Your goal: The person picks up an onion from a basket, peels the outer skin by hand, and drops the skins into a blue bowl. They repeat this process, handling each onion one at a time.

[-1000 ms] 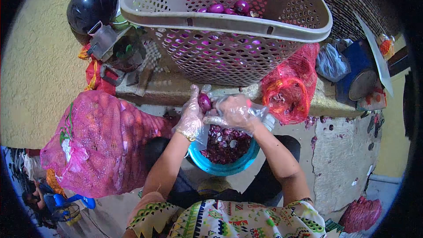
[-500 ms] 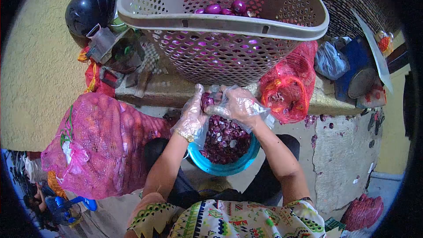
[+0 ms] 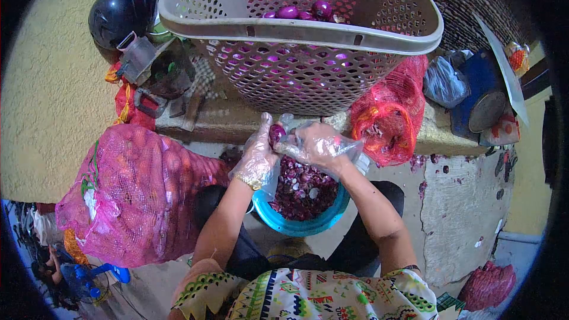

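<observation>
My left hand (image 3: 257,157), in a clear plastic glove, is closed around a small red onion (image 3: 277,134). My right hand (image 3: 320,146), gloved the same way, is closed against the onion's right side; whatever its fingers grip is hidden. Both hands are above a turquoise basin (image 3: 283,226) filled with dark purple onion skins and a few pale pieces (image 3: 303,192). Beyond the hands, a large perforated plastic basket (image 3: 355,38) holds shiny peeled red onions (image 3: 288,12).
A bulging pink mesh sack (image 3: 139,195) of onions stands on the left. An opened red mesh bag (image 3: 385,124) lies right of the basket on a concrete ledge (image 3: 228,135). A black helmet (image 3: 115,18) is at upper left, and another sack (image 3: 489,284) at lower right.
My right hand's fingers have shifted and turned slightly against the onion, which shows more clearly now. My left hand stays almost in place, still holding it.
</observation>
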A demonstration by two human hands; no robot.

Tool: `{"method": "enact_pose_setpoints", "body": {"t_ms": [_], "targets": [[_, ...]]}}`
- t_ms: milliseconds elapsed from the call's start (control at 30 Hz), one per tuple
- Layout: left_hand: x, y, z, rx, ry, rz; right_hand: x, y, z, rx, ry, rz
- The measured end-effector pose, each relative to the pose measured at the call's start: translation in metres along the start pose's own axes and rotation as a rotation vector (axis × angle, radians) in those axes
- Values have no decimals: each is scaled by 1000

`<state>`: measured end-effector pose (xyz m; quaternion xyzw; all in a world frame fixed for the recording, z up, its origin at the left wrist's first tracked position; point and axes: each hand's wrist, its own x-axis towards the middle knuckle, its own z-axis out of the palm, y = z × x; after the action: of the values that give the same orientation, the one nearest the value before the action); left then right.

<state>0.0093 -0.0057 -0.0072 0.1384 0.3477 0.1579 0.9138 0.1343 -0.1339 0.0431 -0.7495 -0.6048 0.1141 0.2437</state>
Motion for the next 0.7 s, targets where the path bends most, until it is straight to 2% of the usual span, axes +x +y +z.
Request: {"method": "enact_pose_setpoints", "body": {"t_ms": [133,200,233,333,400,467,533,633,700], "targets": [[-7,12,-5,58,-145,-130,-2,-3,-4,-167,-121,-37],[-15,6,9,114,28,26,-5,-1,-3,-153,-110,-116],[-19,6,13,114,27,26,-5,-1,-4,-154,-110,-117],[-17,5,11,212,-84,37,-4,-2,-7,-70,-40,-136],[-4,6,-2,172,-74,-26,-2,-1,-10,85,111,-14],[-7,8,-3,275,-108,-10,-3,-2,-15,95,159,-7],[-8,3,2,171,-138,13,-5,-2,-17,5,260,21],[-1,6,-7,237,-88,-18,-4,-5,-21,-34,208,-10],[-9,4,-1,273,-123,3,-3,-4,-21,-14,170,-2]]}}
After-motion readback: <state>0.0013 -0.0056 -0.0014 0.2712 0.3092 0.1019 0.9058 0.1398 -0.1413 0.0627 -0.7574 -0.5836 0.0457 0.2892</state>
